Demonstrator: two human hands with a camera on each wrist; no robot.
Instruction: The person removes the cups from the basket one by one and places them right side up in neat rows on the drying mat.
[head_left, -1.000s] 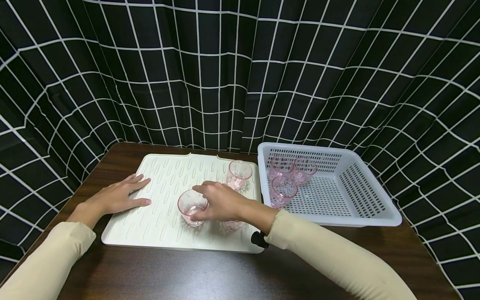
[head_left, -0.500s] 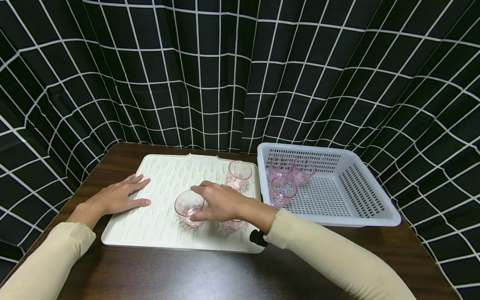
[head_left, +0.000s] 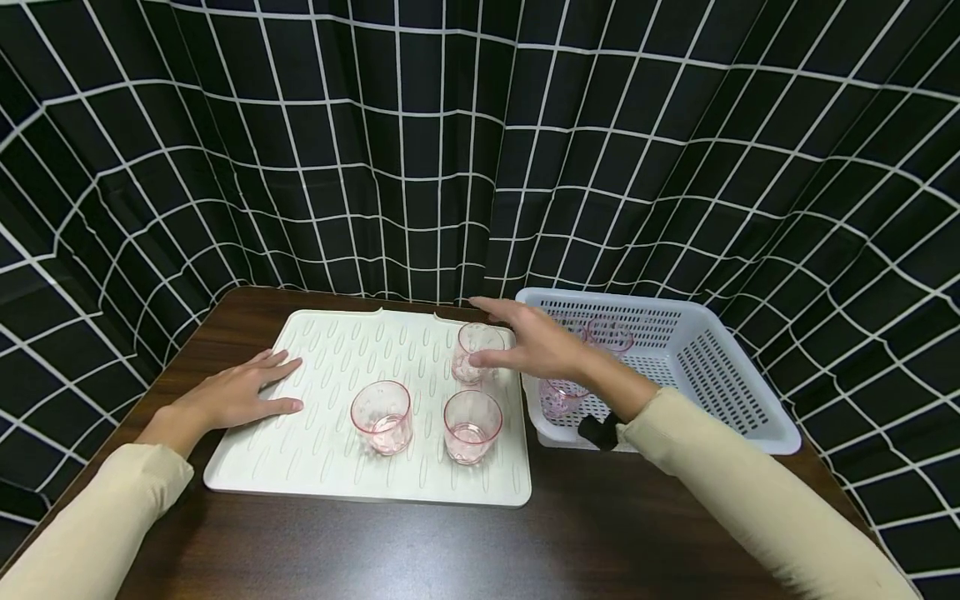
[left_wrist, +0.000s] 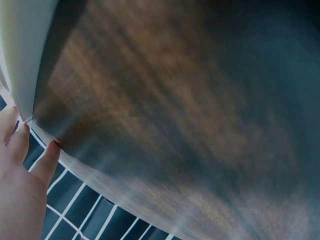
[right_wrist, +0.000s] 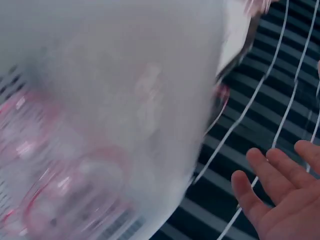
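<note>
My left hand (head_left: 232,392) rests with spread fingers on the left edge of a white ridged tray (head_left: 315,442). Two clear glasses with pink rims, a left one (head_left: 383,419) and a right one (head_left: 471,427), stand upright near the tray's front. A third glass (head_left: 471,367) stands at the back right, partly hidden by my right hand (head_left: 540,342). That hand hovers, fingers extended and holding nothing, between this glass and the basket's left side. Inside the basket, more pink glasses (head_left: 558,398) are partly covered by the hand and wrist.
The pale blue perforated basket (head_left: 757,417) stands right of the tray on a dark wooden table (head_left: 360,550). A black curtain with white grid lines (head_left: 420,167) hangs close behind the table and around its sides.
My right hand has let go of the front-left glass and moved right and back, toward the basket. The front-right glass is now uncovered. My left hand has stayed still.
</note>
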